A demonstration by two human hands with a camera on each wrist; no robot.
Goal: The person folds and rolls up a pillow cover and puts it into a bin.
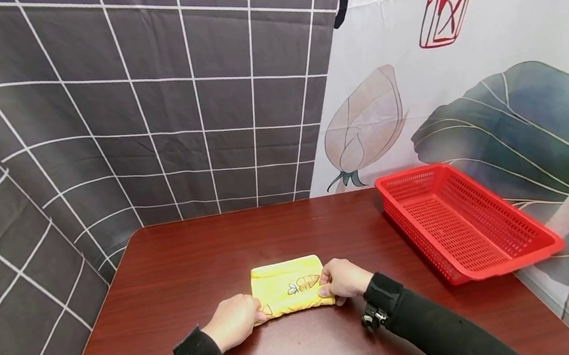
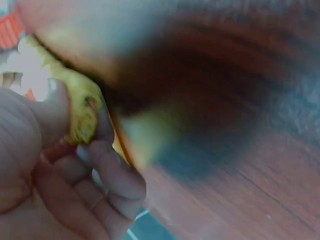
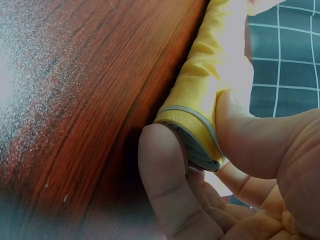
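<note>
We have a folded yellow cloth (image 1: 289, 285) lying on the dark red counter (image 1: 179, 269), near its front edge and between our two hands. Our left hand (image 1: 234, 320) pinches the cloth's near-left corner, and our right hand (image 1: 344, 278) pinches the near-right edge, thumb on top and fingers tucked underneath. Both hands are clamped on the fabric, with the cloth's width between them.

We judge the cloth soft and light: it sags and folds over itself, so it will droop wherever we do not support it. It looks fuzzy rather than slick, so a pinch should keep hold. The layers could slide apart unless we grip through all of them, so the stitched corners and edges seem the best places to take hold.

The head view shows the whole layout: the small carrot print (image 1: 305, 283) on top and a red plastic basket (image 1: 484, 249) standing well apart to the right, by the patterned backdrop. Neither wrist view shows these clearly. The right wrist view shows what the head view cannot: the grey piping on the hem and several stacked layers squeezed between thumb and fingers (image 3: 162, 170). The left wrist view is blurred, but it shows the bunched yellow corner held in curled fingers (image 2: 102, 162).
</note>
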